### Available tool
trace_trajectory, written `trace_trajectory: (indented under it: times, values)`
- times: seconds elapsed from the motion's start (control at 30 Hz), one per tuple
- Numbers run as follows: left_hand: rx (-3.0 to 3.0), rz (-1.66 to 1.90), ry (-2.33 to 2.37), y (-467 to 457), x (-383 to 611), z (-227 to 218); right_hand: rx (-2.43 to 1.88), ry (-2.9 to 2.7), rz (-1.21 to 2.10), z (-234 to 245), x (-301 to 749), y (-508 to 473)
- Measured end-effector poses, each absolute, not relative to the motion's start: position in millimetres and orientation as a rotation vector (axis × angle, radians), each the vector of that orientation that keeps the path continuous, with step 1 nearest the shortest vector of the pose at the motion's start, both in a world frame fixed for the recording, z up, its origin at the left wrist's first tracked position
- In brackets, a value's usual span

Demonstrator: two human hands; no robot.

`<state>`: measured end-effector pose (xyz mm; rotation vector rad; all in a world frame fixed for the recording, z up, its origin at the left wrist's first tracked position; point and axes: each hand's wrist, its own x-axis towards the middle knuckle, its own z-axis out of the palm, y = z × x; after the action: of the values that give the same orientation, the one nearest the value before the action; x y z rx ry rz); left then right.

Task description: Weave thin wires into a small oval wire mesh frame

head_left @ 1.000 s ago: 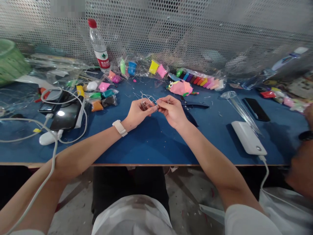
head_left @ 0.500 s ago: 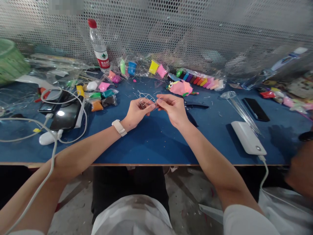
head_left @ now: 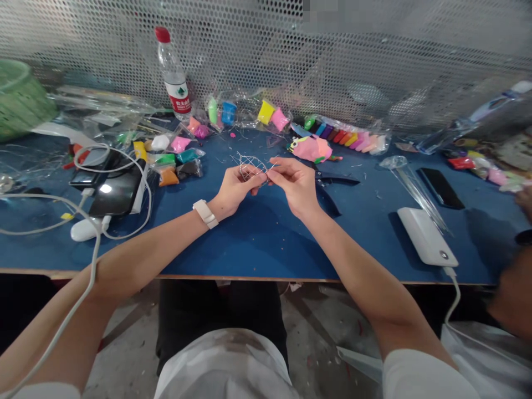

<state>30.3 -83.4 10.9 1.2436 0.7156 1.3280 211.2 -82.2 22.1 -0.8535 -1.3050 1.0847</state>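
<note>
Between my hands is a small openwork wire frame (head_left: 251,163) of thin silvery wire, held just above the blue table. My left hand (head_left: 238,188) has closed fingers around its near side, thumb on top. My right hand (head_left: 294,183) pinches the wire at the frame's right end, thumb against forefinger; the fingertips of both hands nearly meet. Past my right hand lies a pink clay fish (head_left: 311,149) with a yellow face. Dark-handled pliers (head_left: 337,178) lie partly hidden behind my right hand.
Bagged clay (head_left: 168,176) and a water bottle (head_left: 177,83) are left of centre, with phones and cables (head_left: 112,194) beyond. A clay set (head_left: 344,134) lies at the back. To the right are a white power bank (head_left: 428,237), a phone (head_left: 440,188) and a co-worker's arm (head_left: 515,288).
The view has shifted slightly, so the table things appear a little further right. Both hands keep their hold on the wire frame, with barely any movement. A co-worker's hand shows at the right edge.
</note>
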Motion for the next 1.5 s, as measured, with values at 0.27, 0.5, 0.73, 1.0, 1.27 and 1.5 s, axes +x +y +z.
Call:
trace_trajectory:
  times: [0.27, 0.5, 0.73, 1.0, 1.27, 1.5]
  values:
    - [1.243, 1.318, 0.734, -83.8, 30.6, 11.0, -0.865, -1.237, 1.142, 23.1, 208.1, -85.3]
    - [1.258, 1.323, 0.726, -83.1, 29.8, 7.8, -0.935, -1.056, 1.391, 22.0, 212.6, -80.0]
    - [1.328, 1.319, 0.766, -83.3, 27.5, 7.0, -1.007, -1.073, 1.379, 23.2, 212.7, -81.3]
    - [1.372, 1.315, 0.712, -85.2, 29.1, 8.3, -0.990, -1.065, 1.372, 25.8, 214.3, -81.3]
    - [1.363, 1.311, 0.714, -85.0, 30.3, 9.5, -0.974, -1.114, 1.397, 25.1, 214.3, -81.0]
    - [1.318, 1.328, 0.705, -86.4, 31.6, 14.5, -0.921, -1.191, 1.276, 25.3, 212.6, -83.9]
